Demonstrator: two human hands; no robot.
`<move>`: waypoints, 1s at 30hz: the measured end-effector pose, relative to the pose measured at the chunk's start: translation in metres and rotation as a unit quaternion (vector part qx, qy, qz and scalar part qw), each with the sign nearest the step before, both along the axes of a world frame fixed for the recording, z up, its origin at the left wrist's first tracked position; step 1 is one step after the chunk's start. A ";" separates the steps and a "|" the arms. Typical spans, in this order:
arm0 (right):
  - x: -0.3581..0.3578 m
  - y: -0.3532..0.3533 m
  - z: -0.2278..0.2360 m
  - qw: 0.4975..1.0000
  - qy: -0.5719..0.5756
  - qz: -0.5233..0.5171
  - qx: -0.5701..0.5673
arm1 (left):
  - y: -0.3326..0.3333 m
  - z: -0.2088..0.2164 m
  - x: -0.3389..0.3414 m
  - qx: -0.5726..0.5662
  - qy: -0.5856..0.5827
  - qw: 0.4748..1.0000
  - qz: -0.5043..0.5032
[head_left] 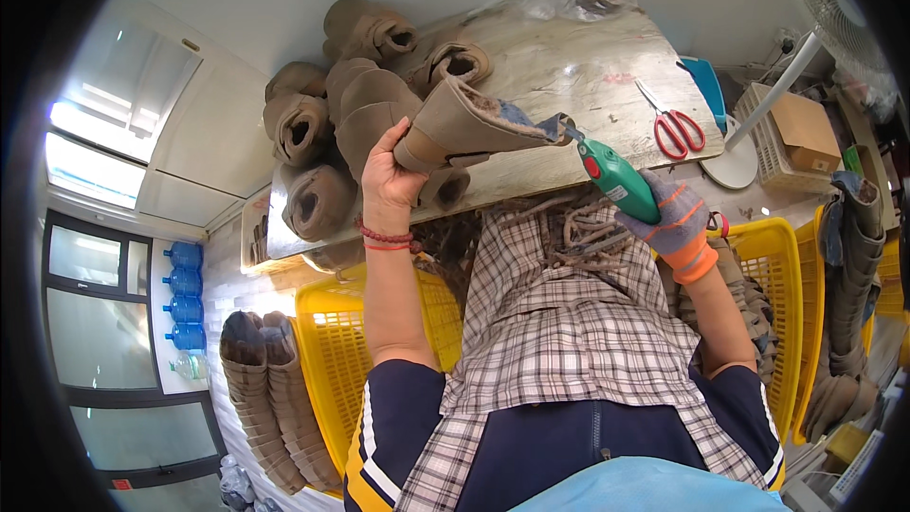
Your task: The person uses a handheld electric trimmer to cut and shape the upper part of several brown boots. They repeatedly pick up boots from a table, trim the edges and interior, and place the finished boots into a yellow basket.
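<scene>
You are lifting the tan suede boot with fleece lining (464, 123) above the near edge of the worn wooden table (588, 66), so its open cuff is turning right toward the green handheld electric cutter (614, 175). Your bare left hand (391, 175) is closing around the sole end, fingers wrapping the boot. Your gloved right hand (678, 223) is gripping the cutter's handle, its tip touching the cuff.

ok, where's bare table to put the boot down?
Free: the table stretch between the boot pile and the red scissors, below the plastic bag. Crowded: the left end, stacked with boots. The left hand holds a boot at the near edge; the gloved right hand holds a green tool.
</scene>
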State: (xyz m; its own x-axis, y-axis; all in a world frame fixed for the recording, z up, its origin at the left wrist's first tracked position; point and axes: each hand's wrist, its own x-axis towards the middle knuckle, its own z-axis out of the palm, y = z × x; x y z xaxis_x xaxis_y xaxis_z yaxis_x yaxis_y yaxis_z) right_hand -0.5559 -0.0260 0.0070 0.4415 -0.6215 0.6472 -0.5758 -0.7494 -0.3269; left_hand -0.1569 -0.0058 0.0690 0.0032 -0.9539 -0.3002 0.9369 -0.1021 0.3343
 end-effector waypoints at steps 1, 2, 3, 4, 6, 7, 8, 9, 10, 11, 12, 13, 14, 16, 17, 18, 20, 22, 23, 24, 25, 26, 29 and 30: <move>0.001 0.001 0.001 1.000 0.008 0.005 0.001 | 0.002 -0.002 0.002 0.005 0.004 1.000 -0.002; 0.001 0.003 0.003 1.000 0.017 0.009 0.002 | 0.004 -0.005 0.004 0.010 0.008 1.000 -0.004; 0.001 0.004 0.004 1.000 0.025 0.013 0.003 | 0.006 -0.008 0.004 0.011 0.011 1.000 -0.005; 0.000 0.004 0.002 0.999 0.030 0.009 -0.010 | 0.006 -0.010 0.003 0.012 0.014 1.000 -0.009; -0.001 0.005 -0.002 0.999 0.041 0.001 -0.035 | 0.005 -0.013 -0.001 0.007 0.031 0.999 -0.026; -0.002 0.005 -0.002 0.999 0.038 0.005 -0.032 | 0.006 -0.013 -0.005 0.000 0.044 0.998 -0.039; -0.002 0.006 -0.001 0.999 0.035 0.009 -0.028 | 0.006 -0.013 -0.008 -0.007 0.057 0.997 -0.051; -0.002 0.006 -0.001 0.999 0.033 0.013 -0.025 | 0.004 -0.016 -0.009 -0.003 0.053 0.997 -0.051; -0.001 0.007 -0.001 0.999 0.030 0.017 -0.028 | 0.002 -0.019 -0.009 -0.001 0.049 0.998 -0.050; -0.001 0.007 -0.001 0.999 0.027 0.021 -0.031 | 0.000 -0.023 -0.008 0.002 0.046 0.998 -0.049; -0.001 0.008 -0.001 0.999 0.025 0.025 -0.035 | -0.002 -0.027 -0.008 0.007 0.048 0.998 -0.048; -0.001 0.008 -0.001 0.999 0.021 0.028 -0.037 | -0.005 -0.031 -0.008 0.013 0.050 0.998 -0.047; -0.001 0.008 -0.001 0.999 0.016 0.030 -0.040 | -0.006 -0.034 -0.007 0.019 0.051 0.997 -0.046; -0.001 0.008 0.000 0.998 0.009 0.032 -0.046 | -0.008 -0.038 -0.008 0.015 0.048 0.998 -0.047; 0.000 0.008 0.002 0.998 0.006 0.032 -0.049 | -0.009 -0.039 -0.009 0.014 0.046 0.998 -0.047; 0.000 0.009 0.003 0.998 0.003 0.032 -0.051 | -0.009 -0.039 -0.011 0.015 0.050 0.997 -0.050; 0.000 0.009 0.003 0.998 0.004 0.027 -0.048 | -0.008 -0.038 -0.017 0.017 0.057 0.997 -0.056; 0.001 0.009 0.003 0.999 0.000 0.029 -0.042 | -0.007 -0.037 -0.024 -0.004 0.065 0.996 -0.061; 0.002 0.008 0.004 0.999 -0.005 0.034 -0.037 | -0.005 -0.036 -0.029 -0.014 0.068 0.996 -0.064; 0.004 0.008 0.004 0.999 -0.010 0.039 -0.032 | -0.004 -0.034 -0.034 -0.019 0.057 0.996 -0.059; 0.006 0.009 0.006 0.999 -0.015 0.035 -0.030 | -0.003 -0.031 -0.041 -0.025 0.047 0.997 -0.055; 0.008 0.011 0.009 0.999 -0.020 0.032 -0.029 | -0.002 -0.030 -0.047 -0.031 0.037 0.998 -0.051; 0.013 0.014 0.015 0.998 -0.045 0.032 0.003 | 0.000 -0.032 -0.060 -0.090 0.009 0.995 -0.051; 0.014 0.014 0.016 0.998 -0.055 0.034 0.018 | 0.000 -0.032 -0.065 -0.109 0.000 0.993 -0.048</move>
